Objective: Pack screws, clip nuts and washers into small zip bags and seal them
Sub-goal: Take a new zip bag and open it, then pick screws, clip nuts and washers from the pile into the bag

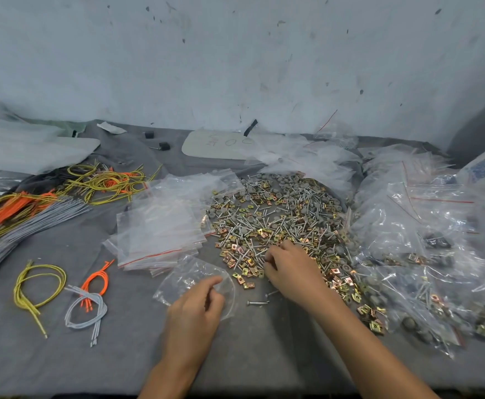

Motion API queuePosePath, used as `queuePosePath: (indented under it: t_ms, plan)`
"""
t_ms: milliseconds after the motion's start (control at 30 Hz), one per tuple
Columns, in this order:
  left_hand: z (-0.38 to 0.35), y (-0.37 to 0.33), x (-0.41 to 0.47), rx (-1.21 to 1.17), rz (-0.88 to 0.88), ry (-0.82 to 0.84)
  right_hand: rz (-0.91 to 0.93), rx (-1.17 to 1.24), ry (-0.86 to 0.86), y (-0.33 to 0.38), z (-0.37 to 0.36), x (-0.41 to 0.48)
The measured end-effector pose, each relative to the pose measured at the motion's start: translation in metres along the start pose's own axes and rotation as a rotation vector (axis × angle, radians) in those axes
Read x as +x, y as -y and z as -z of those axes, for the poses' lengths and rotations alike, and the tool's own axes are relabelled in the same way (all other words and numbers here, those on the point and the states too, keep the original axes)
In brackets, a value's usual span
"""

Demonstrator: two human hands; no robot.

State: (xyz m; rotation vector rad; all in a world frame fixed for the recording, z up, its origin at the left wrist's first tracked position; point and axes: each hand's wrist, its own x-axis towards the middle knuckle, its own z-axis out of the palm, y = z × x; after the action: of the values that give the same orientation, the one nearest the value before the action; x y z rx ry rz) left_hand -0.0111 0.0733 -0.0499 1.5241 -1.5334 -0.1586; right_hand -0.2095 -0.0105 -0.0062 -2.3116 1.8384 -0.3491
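The left hand (196, 308) pinches the zip bag (188, 276) at its 12 o'clock. The right hand (291, 272) curls into the hardware pile (278, 217); grip unclear.

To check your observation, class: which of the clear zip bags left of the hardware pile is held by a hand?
The single bag nearest the person, gripped by the left hand; the stack behind it lies untouched.

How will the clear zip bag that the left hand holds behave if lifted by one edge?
Probably floppy: the zip bag is thin clear film, wrinkled where the left hand pinches it. Likely very light, since it looks nearly empty. It would probably sag and fold rather than keep its shape.
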Motion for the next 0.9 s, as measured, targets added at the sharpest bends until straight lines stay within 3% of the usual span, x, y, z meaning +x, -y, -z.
queuePosePath:
  t_ms: [267,433,567,700,800,900]
  plan:
    - [0.001,-0.001,0.001,-0.008,0.012,0.068,0.036,-0.230,-0.024,0.009,0.001,0.001]
    - [0.004,-0.003,0.002,-0.031,0.038,0.149,-0.015,-0.009,-0.091,0.007,0.018,-0.014]
    - [0.005,-0.004,0.003,-0.009,0.014,0.172,0.108,0.265,-0.040,0.026,0.023,-0.045]
    - [0.004,-0.004,0.001,0.041,-0.009,0.171,0.325,0.224,-0.090,0.049,0.001,-0.060]
    - [0.004,-0.003,0.001,0.019,-0.054,0.143,0.367,0.169,-0.099,0.057,-0.013,-0.057]
    - [0.004,-0.002,0.000,-0.019,-0.058,0.088,0.363,0.285,-0.113,0.059,-0.015,-0.058]
